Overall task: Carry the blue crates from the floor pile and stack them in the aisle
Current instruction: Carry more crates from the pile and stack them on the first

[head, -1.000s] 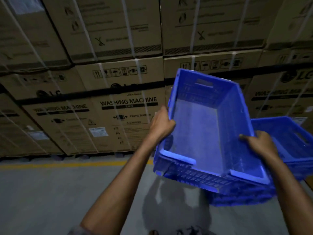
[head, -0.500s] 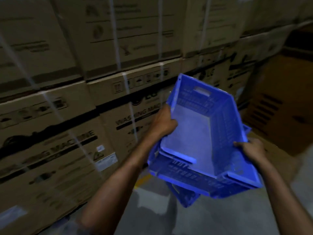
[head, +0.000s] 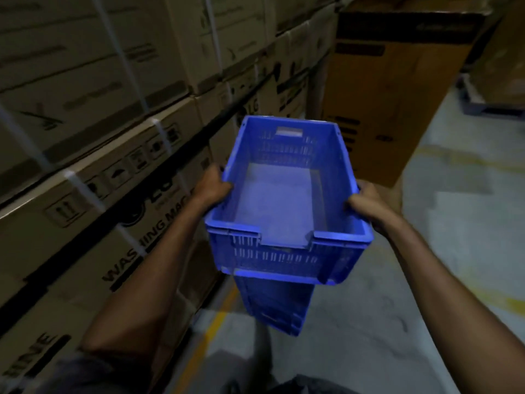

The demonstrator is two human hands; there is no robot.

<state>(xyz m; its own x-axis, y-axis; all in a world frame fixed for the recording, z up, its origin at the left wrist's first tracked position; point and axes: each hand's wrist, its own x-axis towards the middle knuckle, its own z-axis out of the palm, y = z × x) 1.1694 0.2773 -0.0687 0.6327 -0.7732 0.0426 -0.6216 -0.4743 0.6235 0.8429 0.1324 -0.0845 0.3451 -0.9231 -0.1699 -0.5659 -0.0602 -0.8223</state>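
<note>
I hold an empty blue crate point(head: 287, 200) level in the air in front of me, its slotted short wall nearest. My left hand point(head: 211, 187) grips its left long rim, thumb over the edge. My right hand point(head: 366, 203) grips the right long rim the same way. Below the crate a second blue crate point(head: 277, 302) shows, partly hidden by the one I hold; what it rests on is hidden from me.
A tall wall of strapped washing-machine cartons point(head: 108, 143) runs close along my left. A big brown carton point(head: 397, 89) stands ahead on the right. The grey concrete floor point(head: 426, 251) has a yellow line point(head: 216, 319) by the cartons. A pallet point(head: 488, 103) lies far right.
I have turned right along the aisle. The crate has levelled out from its tilt and swung with me. The cartons now run along my left; both hands keep their grip.
</note>
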